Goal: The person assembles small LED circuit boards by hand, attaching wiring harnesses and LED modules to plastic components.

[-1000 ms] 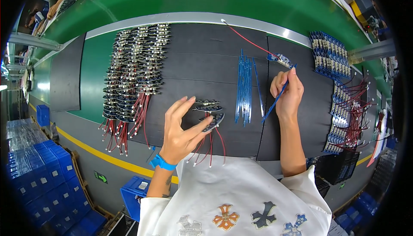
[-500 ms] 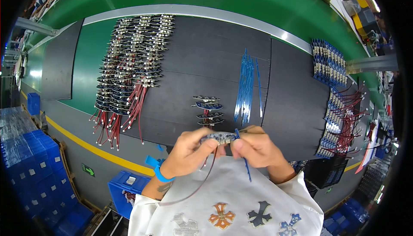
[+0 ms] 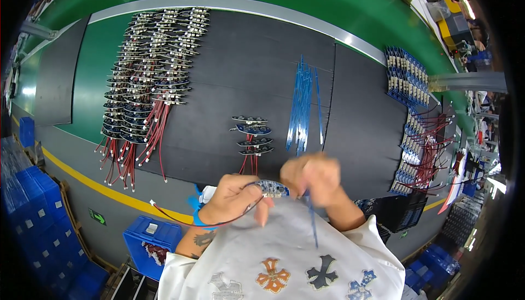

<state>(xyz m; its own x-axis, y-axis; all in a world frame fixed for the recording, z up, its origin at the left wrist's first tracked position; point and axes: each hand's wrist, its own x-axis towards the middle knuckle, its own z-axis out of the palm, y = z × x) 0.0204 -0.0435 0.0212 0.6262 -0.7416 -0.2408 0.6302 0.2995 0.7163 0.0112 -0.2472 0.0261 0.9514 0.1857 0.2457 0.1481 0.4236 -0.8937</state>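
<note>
In front of my white top, my left hand (image 3: pixel 228 199) pinches the left end of a small circuit board (image 3: pixel 272 189) with a blue surface. From the board a thin dark red cable (image 3: pixel 183 222) curves left across my wrist and ends in a white plug. My right hand (image 3: pixel 316 177) is at the board's right end, its fingers smeared by motion. A blue cable tie (image 3: pixel 313 226) hangs down just below that hand. Whether the fingers grip the tie is unclear. Just beyond my hands lies a short column of boards (image 3: pixel 255 140) with red cables.
Loose blue cable ties (image 3: pixel 301 108) lie on the black mat (image 3: pixel 235 70). Rows of cabled boards (image 3: pixel 147 76) cover the left side. More blue boards (image 3: pixel 407 78) are stacked at the right edge. A blue bin (image 3: pixel 143 245) stands low at the left.
My right hand has lifted slightly and is now blurred. The red cable has swung out to the left over my wrist. The whole view has shifted a little.
</note>
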